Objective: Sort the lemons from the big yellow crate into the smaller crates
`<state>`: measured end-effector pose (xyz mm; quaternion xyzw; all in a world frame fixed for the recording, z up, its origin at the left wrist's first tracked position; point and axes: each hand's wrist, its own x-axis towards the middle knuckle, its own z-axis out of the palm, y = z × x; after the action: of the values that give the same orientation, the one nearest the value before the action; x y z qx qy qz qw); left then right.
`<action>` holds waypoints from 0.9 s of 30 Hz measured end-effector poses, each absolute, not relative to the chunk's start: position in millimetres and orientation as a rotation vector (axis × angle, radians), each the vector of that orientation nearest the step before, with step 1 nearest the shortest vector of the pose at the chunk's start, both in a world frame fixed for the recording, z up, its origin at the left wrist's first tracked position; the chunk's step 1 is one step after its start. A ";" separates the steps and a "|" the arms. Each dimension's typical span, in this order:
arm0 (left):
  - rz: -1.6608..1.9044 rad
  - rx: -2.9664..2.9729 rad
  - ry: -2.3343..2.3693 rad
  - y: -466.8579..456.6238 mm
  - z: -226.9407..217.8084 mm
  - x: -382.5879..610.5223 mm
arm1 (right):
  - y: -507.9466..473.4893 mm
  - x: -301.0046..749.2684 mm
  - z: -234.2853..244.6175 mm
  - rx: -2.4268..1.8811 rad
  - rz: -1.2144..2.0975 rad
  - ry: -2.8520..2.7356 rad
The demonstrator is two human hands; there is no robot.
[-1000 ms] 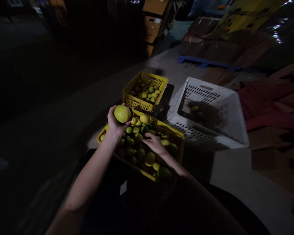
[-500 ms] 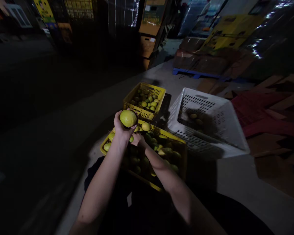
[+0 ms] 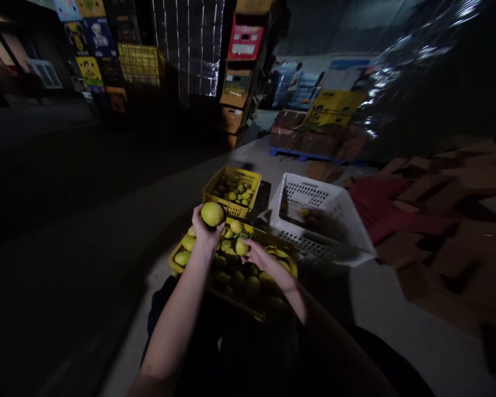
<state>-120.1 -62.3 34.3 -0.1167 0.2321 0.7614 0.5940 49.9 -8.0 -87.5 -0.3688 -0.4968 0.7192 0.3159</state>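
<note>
Right hand (image 3: 258, 256) now grips a round yellow-green fruit (image 3: 241, 247), left hand (image 3: 204, 232) still cradles a bigger yellow one (image 3: 212, 214), so both're full.

At my 12: round yellow-green fruit (image 3: 212, 214); rectangular yellow plastic crate (image 3: 235, 208), slot-patterned. At my 1: rectangular white plastic crate (image 3: 334, 218), same slots; flat blue pallet (image 3: 301, 156).

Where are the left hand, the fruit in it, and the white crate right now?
Left hand (image 3: 207, 234): head view, on the palm area below the fruit.
Fruit (image 3: 212, 214): head view, middle of its lit yellow-green skin.
White crate (image 3: 347, 219): head view, inner wall toward the picture's right.
</note>
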 end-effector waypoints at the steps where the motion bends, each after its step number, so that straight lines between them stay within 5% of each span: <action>1: 1.731 -0.272 0.514 -64.5 34.0 -114.9 | -16.2 57.2 -78.9 -0.997 1.935 -1.300; 13: 1.554 -0.014 0.367 -66.7 19.9 -55.6 | -53.9 117.6 -19.8 -0.848 1.767 -1.145; 27: 1.384 -0.007 0.766 -92.0 -30.1 -80.2 | -64.4 152.4 -41.3 -0.790 1.709 -0.973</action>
<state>-80.2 -92.0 -30.1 -0.0033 0.3443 0.6223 0.7030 152.4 -64.4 -41.3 -0.3250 -0.4003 0.7035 0.4891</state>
